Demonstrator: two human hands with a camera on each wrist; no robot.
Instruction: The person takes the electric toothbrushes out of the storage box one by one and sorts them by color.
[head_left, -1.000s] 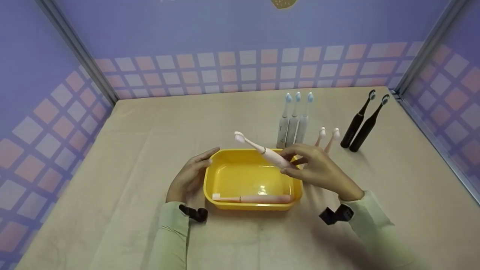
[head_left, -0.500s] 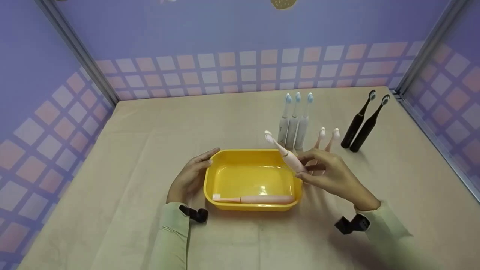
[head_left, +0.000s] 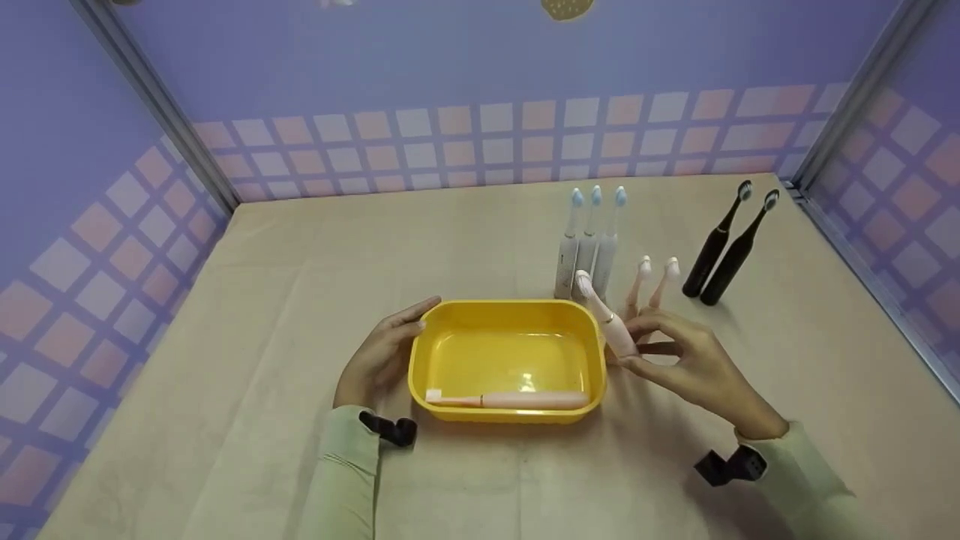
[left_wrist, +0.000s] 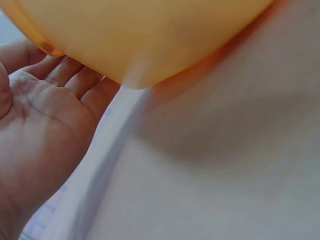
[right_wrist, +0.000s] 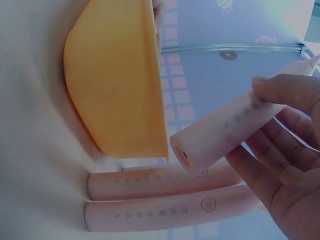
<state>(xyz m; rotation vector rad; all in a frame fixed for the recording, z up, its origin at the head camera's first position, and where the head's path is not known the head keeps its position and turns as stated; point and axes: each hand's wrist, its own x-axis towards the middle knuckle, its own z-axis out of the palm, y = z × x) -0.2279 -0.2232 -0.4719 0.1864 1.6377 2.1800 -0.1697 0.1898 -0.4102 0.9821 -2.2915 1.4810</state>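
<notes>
My right hand [head_left: 679, 352] pinches a pale pink electric toothbrush [head_left: 619, 337] by its handle, tilted with the brush head up, just right of the yellow bin [head_left: 510, 306]. In the right wrist view the handle's round base [right_wrist: 182, 154] points toward the bin, apart from it. Another pink electric toothbrush [head_left: 532, 400] lies along the bin's near side, inside. My left hand [head_left: 379, 356] rests against the bin's left end, its fingers [left_wrist: 75, 75] laid on the outer wall. Two more pink toothbrushes [right_wrist: 150, 215] stand upright beside the bin, partly hidden by my right hand in the head view.
Three white electric toothbrushes [head_left: 587, 251] with blue bristles stand behind the bin's right corner. Farther right stand two black ones [head_left: 720, 259]. A cream cloth [head_left: 337, 247] covers the table, and purple tiled-pattern walls [head_left: 480, 67] enclose its back and sides.
My right hand has moved right and slightly toward me, taking the pink toothbrush from over the bin to its right side and turning it more upright. The left hand and bin stay put.
</notes>
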